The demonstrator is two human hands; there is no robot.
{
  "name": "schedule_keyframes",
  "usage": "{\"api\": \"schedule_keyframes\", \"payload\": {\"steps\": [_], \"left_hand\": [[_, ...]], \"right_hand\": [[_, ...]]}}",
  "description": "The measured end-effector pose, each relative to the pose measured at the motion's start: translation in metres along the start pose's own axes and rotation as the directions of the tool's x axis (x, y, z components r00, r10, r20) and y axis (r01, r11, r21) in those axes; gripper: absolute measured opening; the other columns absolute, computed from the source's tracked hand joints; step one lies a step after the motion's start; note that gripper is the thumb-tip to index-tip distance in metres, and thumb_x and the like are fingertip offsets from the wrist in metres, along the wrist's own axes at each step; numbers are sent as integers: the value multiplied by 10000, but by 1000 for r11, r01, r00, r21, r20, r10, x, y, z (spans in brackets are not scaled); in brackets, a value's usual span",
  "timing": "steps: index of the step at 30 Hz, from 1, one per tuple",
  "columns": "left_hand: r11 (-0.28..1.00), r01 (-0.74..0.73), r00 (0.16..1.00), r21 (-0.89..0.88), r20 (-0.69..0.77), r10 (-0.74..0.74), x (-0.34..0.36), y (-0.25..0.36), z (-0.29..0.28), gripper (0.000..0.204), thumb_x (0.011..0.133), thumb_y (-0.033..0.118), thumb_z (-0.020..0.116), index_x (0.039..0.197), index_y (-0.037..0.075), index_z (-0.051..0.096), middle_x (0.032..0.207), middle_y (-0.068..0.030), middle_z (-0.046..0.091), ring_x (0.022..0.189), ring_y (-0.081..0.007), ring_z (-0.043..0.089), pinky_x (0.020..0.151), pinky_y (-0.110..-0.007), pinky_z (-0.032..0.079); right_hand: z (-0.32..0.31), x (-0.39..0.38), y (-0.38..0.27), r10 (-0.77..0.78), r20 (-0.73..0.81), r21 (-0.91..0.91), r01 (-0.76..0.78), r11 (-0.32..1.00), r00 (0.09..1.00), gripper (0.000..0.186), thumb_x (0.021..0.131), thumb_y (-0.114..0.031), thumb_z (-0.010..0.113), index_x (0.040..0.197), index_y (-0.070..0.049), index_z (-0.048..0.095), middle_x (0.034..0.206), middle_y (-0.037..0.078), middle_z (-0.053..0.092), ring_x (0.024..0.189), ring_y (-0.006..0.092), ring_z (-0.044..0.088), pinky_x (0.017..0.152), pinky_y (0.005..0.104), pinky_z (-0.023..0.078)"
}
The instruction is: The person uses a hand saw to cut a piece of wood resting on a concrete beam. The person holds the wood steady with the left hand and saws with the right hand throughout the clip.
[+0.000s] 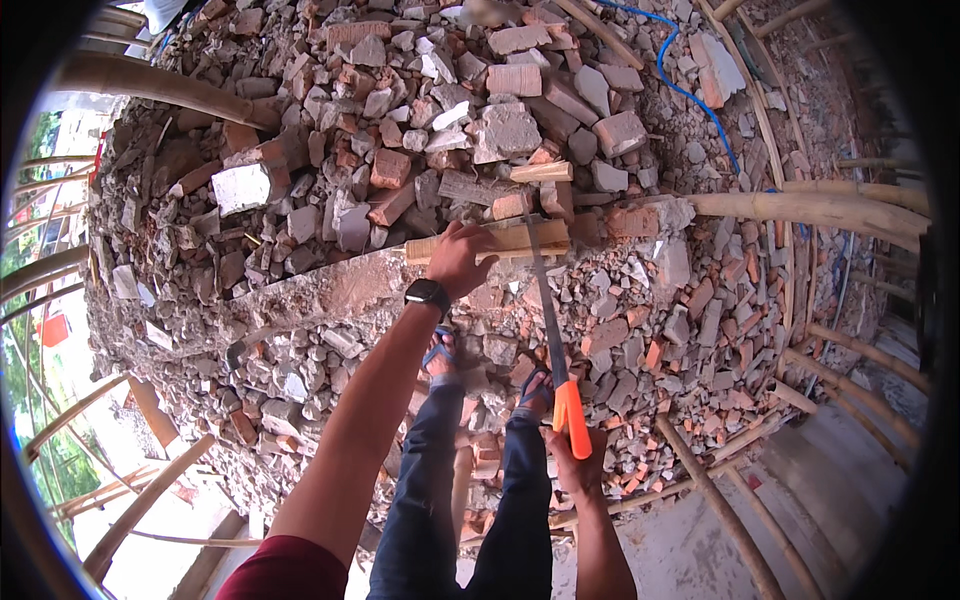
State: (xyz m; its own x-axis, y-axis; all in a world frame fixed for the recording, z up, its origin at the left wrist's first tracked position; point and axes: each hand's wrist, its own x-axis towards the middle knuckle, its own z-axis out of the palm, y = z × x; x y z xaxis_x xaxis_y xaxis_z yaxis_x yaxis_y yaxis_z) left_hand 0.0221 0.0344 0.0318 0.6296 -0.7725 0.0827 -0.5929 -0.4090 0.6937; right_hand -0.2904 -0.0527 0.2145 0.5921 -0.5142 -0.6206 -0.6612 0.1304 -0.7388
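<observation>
My left hand (458, 258) presses down on a pale length of timber (500, 240) that lies across a concrete ledge (330, 285) amid rubble. A black watch sits on that wrist. My right hand (575, 455) grips the orange handle of a hand saw (551, 320). The saw's long dark blade runs up from the handle and crosses the timber just right of my left hand. My legs in blue jeans and sandalled feet (535, 390) stand on the rubble below the ledge.
A big heap of broken bricks and concrete chunks (480, 110) fills the view. Bamboo poles (810, 208) run along the right, left and bottom edges. A blue hose (700, 100) snakes across the upper right. A hammer (240, 350) lies on rubble at left.
</observation>
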Motion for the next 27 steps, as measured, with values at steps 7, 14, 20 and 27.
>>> {"api": "schedule_keyframes", "payload": {"steps": [7,14,20,27], "left_hand": [[862,479,857,165,-300,-418,37,2,20,155,920,171,547,997,104,663,989,-89,659,994,-318,595,858,-477,447],[734,632,772,249,-117,-625,46,11,26,471,1018,402,433,852,86,740,940,-168,737,881,-369,713,852,-495,502],[694,652,752,305,-145,-643,45,17,24,505,1009,419,448,798,69,744,833,-193,731,772,-412,708,761,-515,544],[654,676,736,340,-251,-629,46,15,29,502,995,418,467,796,59,755,834,-227,726,815,-434,710,769,-523,553]], "right_hand": [[16,12,-17,-159,3,-69,159,985,987,353,886,-140,676,622,-36,466,501,19,464,441,146,466,452,334,327],[29,19,55,-149,-6,-74,148,986,989,272,819,-160,701,664,-16,531,529,83,501,475,196,498,491,358,395],[54,18,41,-179,50,-177,185,967,983,187,814,-192,676,718,-50,599,571,94,561,589,287,634,787,491,488],[53,-19,100,-239,-12,-46,238,970,971,209,766,-86,634,947,18,653,847,174,642,767,334,669,750,419,535]]}}
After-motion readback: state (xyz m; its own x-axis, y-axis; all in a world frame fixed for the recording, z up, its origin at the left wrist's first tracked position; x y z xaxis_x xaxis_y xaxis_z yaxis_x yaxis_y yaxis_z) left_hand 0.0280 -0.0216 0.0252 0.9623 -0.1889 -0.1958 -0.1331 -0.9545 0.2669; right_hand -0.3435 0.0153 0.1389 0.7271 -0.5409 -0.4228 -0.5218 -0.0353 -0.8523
